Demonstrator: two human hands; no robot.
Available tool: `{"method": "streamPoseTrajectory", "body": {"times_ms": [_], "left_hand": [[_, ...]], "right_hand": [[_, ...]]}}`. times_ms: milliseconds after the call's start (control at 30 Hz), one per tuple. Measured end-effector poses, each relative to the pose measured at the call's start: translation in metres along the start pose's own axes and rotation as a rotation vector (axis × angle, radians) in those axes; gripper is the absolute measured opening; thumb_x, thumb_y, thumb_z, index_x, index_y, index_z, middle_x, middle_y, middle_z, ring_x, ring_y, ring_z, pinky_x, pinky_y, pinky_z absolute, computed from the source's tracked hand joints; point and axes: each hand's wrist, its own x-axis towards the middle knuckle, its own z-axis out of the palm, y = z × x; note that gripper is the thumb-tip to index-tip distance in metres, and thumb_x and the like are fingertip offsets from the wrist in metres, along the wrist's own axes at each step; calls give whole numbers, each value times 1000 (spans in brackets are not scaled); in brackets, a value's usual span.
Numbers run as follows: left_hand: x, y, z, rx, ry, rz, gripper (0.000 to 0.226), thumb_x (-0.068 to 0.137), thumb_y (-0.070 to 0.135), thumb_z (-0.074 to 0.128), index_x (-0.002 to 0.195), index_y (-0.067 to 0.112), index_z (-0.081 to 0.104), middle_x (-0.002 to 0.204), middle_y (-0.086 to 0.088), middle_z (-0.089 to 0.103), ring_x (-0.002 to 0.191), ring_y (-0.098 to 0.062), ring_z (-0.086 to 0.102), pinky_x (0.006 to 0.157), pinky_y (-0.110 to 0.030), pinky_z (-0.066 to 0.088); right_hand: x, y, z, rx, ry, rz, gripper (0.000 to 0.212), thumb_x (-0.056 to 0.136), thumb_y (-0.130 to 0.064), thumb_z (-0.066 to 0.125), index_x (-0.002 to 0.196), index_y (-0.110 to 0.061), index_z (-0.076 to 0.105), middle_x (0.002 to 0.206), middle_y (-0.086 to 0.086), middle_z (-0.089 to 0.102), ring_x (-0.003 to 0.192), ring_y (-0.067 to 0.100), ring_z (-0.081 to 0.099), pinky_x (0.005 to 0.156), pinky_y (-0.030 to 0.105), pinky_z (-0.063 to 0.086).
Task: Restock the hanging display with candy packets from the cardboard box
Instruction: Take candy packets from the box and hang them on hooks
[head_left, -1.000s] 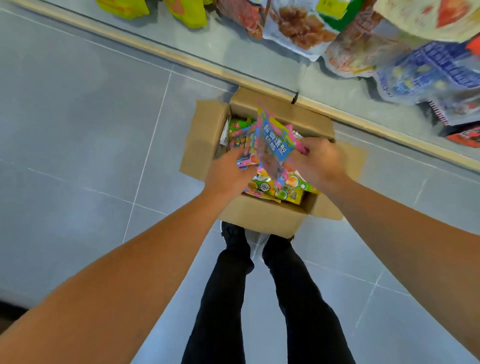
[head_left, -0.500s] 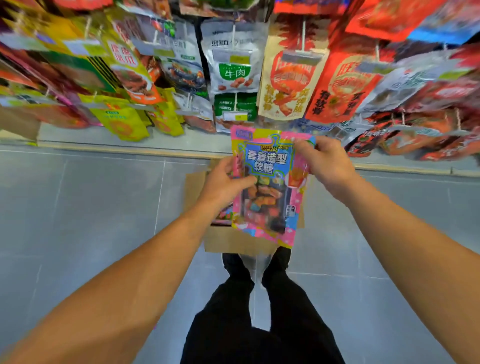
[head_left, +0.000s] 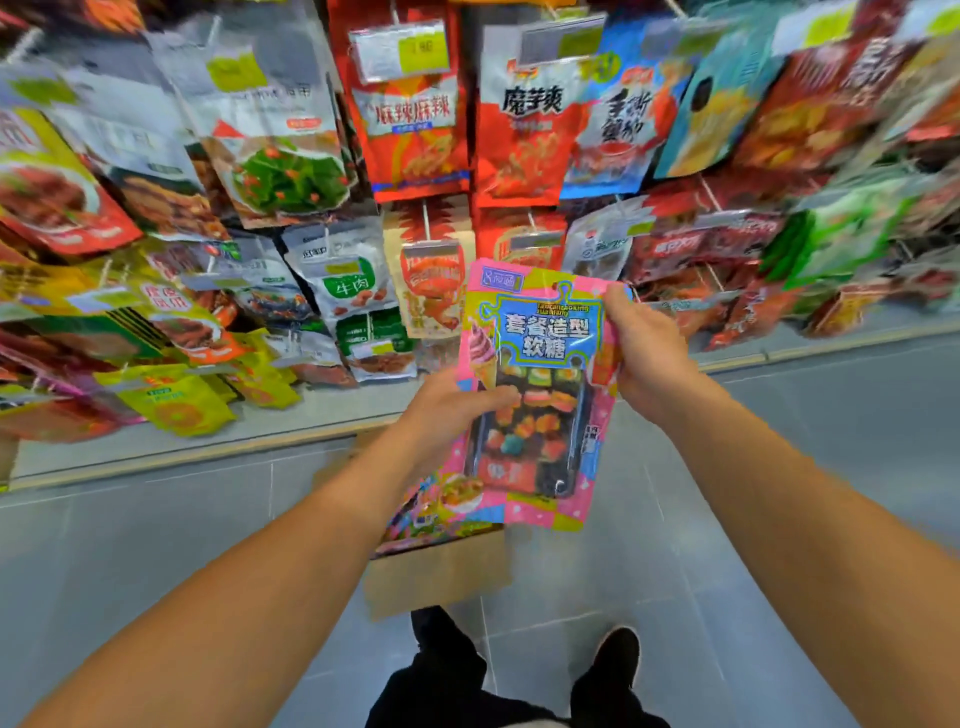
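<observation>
Candy packet (head_left: 537, 384) upright between hands: left hand (head_left: 452, 410) grips left edge, right hand (head_left: 649, 353) pinches upper right corner. Cardboard box (head_left: 436, 571) below, hanging display (head_left: 415, 130) behind.

Grey tiled floor (head_left: 156, 545) under an open cardboard box (head_left: 436, 577), shoes (head_left: 613, 660).

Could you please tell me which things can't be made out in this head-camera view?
- Cardboard box: mostly hidden behind the candy packet and left hand; its contents barely show.
- Price tags on the hanging display: print blurred.
- Empty hook for this packet: not identifiable.
- Right hand: fingers hidden behind the packet.
</observation>
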Motion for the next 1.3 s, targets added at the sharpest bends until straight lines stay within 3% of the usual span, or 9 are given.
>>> {"method": "streamPoseTrajectory", "body": {"times_ms": [133,267,367,500,833,933,1067,1167,1300], "left_hand": [[7,22,69,-117,17,12,11,84,2,68,80,11,72,72,-6,70,65,-21,64,74,-35,51],[15,57,142,-165,26,90,13,83,1,69,92,9,74,89,-16,72,77,-29,68,79,-46,56],[22,87,181,-184,21,169,13,87,2,65,94,10,72,81,-8,75,72,-23,71,69,-36,58],[30,140,248,-177,6,271,8,88,4,65,91,8,71,74,-4,74,67,-18,71,62,-32,57],[77,228,303,-106,13,417,19,83,11,73,102,11,72,99,-11,75,96,-31,70,86,-46,56],[98,265,304,-92,40,459,12,85,9,71,96,11,72,87,-8,75,81,-27,70,72,-39,57],[129,323,299,-47,74,561,15,83,10,73,98,9,73,97,-16,74,89,-33,71,82,-48,56],[148,371,291,-34,97,617,10,83,9,72,93,13,73,88,-9,75,80,-26,72,72,-40,58],[165,435,274,46,176,734,11,79,11,75,89,11,71,83,-7,73,77,-24,68,74,-38,53]], "right_hand": [[-10,-5,-69,13,-131,7,26,97,-33,59,103,-11,71,99,4,76,93,25,72,85,41,56],[-21,-19,-140,49,-304,3,41,89,-24,65,126,-5,63,123,18,68,113,36,65,97,52,52],[-20,-43,-173,4,-292,-81,24,91,-4,61,115,-2,68,116,22,69,106,38,66,97,53,52],[-16,-108,-230,9,-249,-239,22,93,5,55,96,-11,71,85,5,77,75,19,73,69,33,60],[34,-225,-279,4,-243,-430,17,93,-2,61,101,-12,71,96,10,76,87,26,72,86,43,57],[56,-259,-275,0,-251,-458,15,93,-5,62,103,-12,71,101,12,75,92,30,72,91,48,55],[89,-313,-264,-15,-264,-521,12,94,-9,63,99,-13,72,96,9,76,88,25,73,90,48,56],[109,-360,-254,-57,-280,-581,14,94,-18,63,104,-12,71,102,9,75,92,24,71,80,40,54],[131,-428,-243,-331,-70,-774,30,82,-45,68,93,-17,64,85,-2,66,81,21,63,66,34,52]]}}
